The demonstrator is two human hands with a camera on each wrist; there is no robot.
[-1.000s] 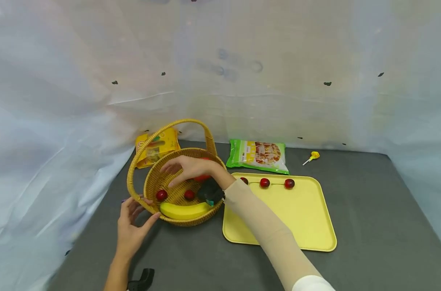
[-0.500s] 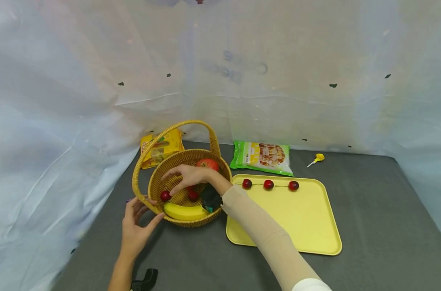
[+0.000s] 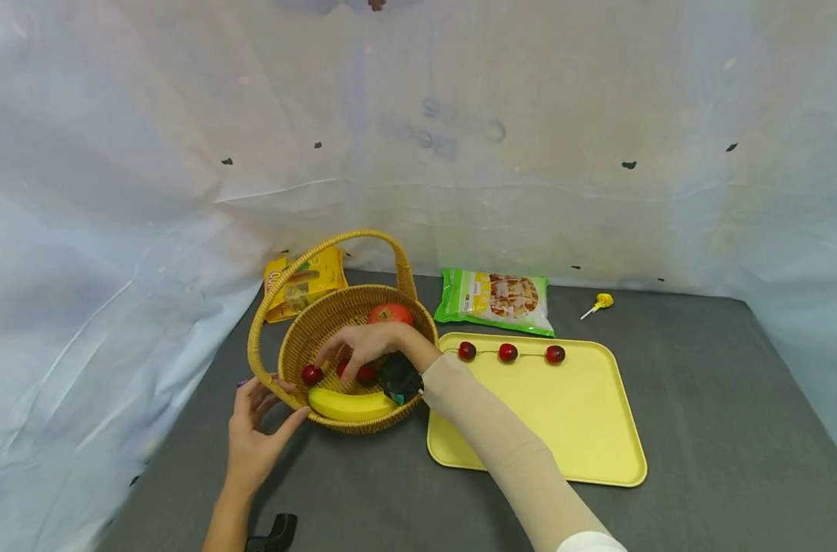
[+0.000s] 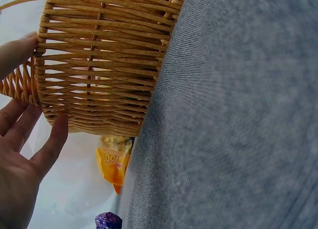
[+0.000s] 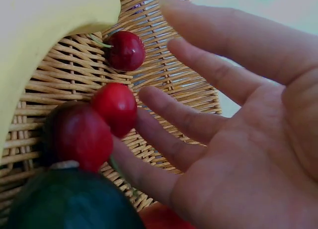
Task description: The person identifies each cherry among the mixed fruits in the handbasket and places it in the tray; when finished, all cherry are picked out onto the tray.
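Observation:
A woven wicker basket point(image 3: 294, 349) with a hoop handle stands on the grey table. In it lie a banana point(image 3: 349, 404), a red apple point(image 3: 389, 313) and small red cherries point(image 3: 312, 374). My right hand point(image 3: 346, 360) reaches down into the basket with straight fingers point(image 5: 164, 110). Their tips touch two cherries point(image 5: 115, 107) that lie side by side, and a third cherry point(image 5: 126, 50) sits beyond, near the banana point(image 5: 44, 25). My left hand point(image 3: 270, 399) rests on the basket's near left side, with its fingers point(image 4: 49, 144) flat against the woven wall point(image 4: 99, 65).
A yellow tray point(image 3: 549, 422) right of the basket carries three cherries point(image 3: 507, 352) in a row along its far edge. Behind lie a green snack bag point(image 3: 496, 299), a yellow snack bag point(image 3: 304, 281) and a lollipop point(image 3: 596, 303). White sheeting walls the table on three sides.
My right hand has sunk lower into the basket and come nearer, down onto the cherries, which uncovers the apple behind it. The left hand has stayed on the basket's side.

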